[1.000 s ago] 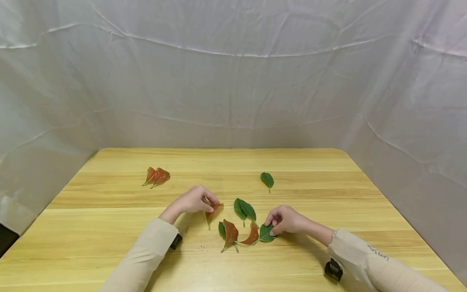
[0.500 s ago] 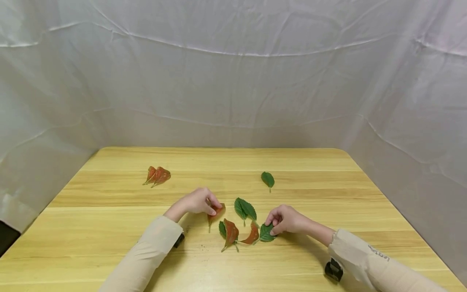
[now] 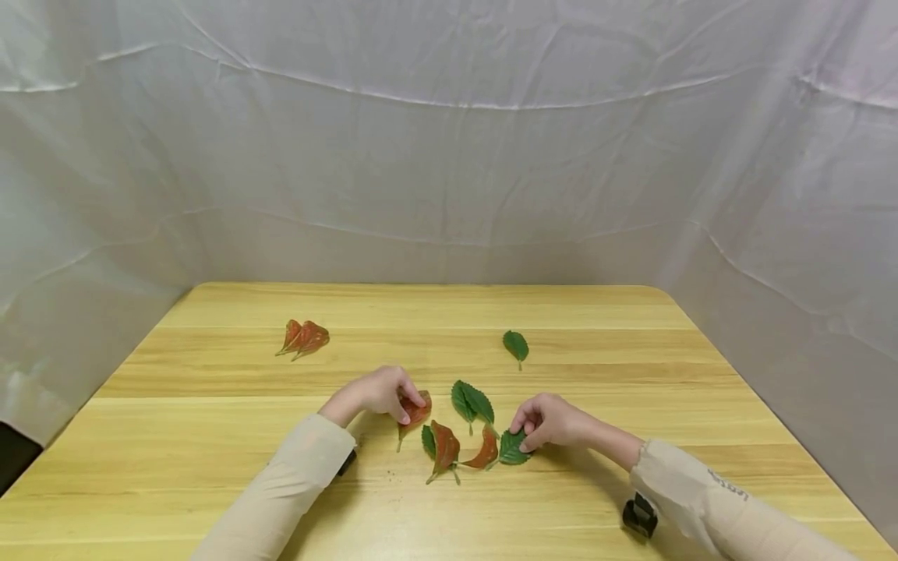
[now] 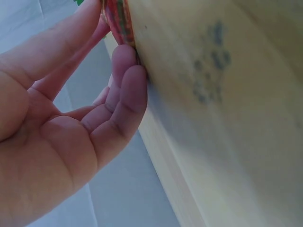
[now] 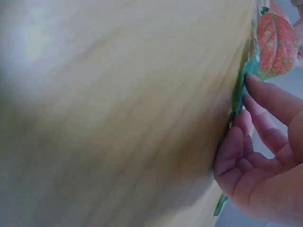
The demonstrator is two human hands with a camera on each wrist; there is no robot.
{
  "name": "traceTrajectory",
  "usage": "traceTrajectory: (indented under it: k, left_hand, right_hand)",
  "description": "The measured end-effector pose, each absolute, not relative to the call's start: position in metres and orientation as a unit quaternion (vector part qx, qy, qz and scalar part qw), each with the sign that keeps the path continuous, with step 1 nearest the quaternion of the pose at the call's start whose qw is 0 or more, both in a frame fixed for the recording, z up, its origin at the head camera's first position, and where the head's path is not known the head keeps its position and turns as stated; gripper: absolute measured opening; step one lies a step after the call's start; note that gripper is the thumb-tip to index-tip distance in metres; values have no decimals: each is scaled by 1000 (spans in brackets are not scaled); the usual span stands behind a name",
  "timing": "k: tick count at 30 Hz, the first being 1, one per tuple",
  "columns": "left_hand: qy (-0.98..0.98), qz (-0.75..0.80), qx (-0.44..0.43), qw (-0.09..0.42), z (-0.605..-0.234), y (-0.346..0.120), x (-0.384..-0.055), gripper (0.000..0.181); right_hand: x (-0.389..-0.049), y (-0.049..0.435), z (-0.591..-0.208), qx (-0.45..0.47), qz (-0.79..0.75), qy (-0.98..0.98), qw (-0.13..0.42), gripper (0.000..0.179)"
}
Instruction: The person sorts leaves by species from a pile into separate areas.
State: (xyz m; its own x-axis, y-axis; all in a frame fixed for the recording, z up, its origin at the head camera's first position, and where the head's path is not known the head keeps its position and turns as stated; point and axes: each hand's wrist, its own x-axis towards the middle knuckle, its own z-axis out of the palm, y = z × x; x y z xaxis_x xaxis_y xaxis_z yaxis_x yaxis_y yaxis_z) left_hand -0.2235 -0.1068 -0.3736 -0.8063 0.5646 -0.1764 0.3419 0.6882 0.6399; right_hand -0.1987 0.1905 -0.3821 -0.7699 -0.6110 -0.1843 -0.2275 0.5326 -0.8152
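My left hand (image 3: 384,389) pinches a red leaf (image 3: 415,413) between thumb and fingers, low over the table, its stem pointing toward me. In the left wrist view this red leaf (image 4: 118,19) shows only in part at the top edge. To the right, my right hand (image 3: 554,422) pinches the edge of a green leaf (image 3: 514,447) lying on the table. Between the hands, a curled red leaf (image 3: 445,446) overlaps a green one (image 3: 427,441). Another curled red leaf (image 3: 484,449) lies close beside the pinched green leaf. Two overlapping green leaves (image 3: 474,401) lie just behind.
On the wooden table (image 3: 175,436), overlapping red leaves (image 3: 307,338) lie at the back left. A single green leaf (image 3: 516,344) lies toward the back right. A pale cloth (image 3: 449,156) hangs around the table's back and sides.
My left hand has moved slightly down toward me with the red leaf, which now shows its face more. My right hand has stayed on the green leaf.
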Motion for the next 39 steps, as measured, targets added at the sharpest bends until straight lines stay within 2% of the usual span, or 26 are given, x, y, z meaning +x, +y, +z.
traceTrajectory:
  k: [5,9,17,21,31,39]
  left_hand:
    - [901,299,261,178,-375,-106,-223,29]
    - [898,295,273,177,-375,-106,-223,29]
    - [898,292,274,180,-376,-108,-223,28]
    - [897,292,280,179,-376,-107,-223,29]
    - [901,286,271,181,-374,-105,-223,29]
    - [901,286,271,183,-374,-105,-223,28]
  right_hand:
    - [-202,191,-378,-253,-402,845,245,14]
    - [-206,189,-372,-255,-404,848,229,14]
    - [-226,175,-364,-236,-463,824,225,26]
    - [-238,171,-367,-264,-484,806,214,24]
    - [-239,154,-373,-226,-444,846,189,28]
    - [-238,150,-379,-230,-423,859,174,30]
